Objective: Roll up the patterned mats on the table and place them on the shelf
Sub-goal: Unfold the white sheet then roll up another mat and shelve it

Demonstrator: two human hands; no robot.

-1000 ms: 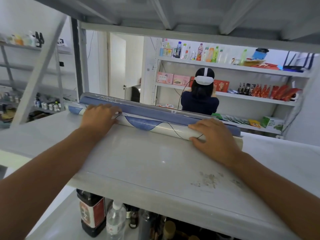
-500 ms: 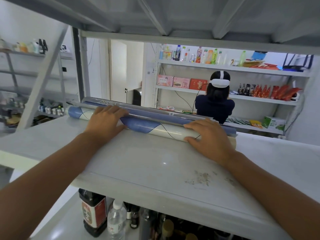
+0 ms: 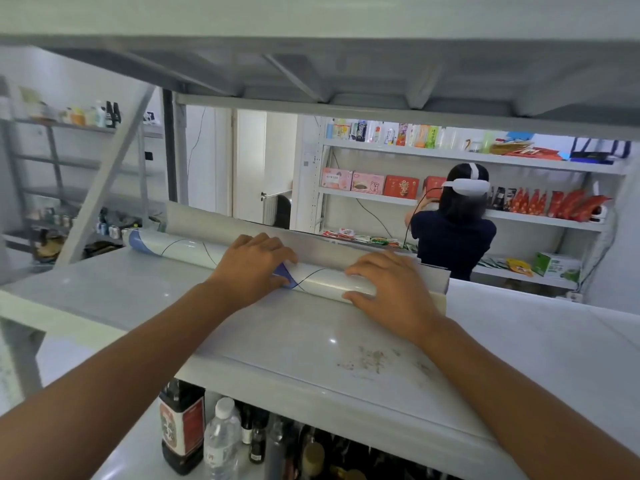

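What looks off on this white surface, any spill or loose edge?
A patch of greenish-brown specks dirties the white surface near its front edge, right of centre. Behind the rolled mat, a grey flap stands up loose, not yet wound in.

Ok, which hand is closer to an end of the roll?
The right hand, pressing near the right end of the rolled mat; the left hand rests around mid-roll, well short of the left end.
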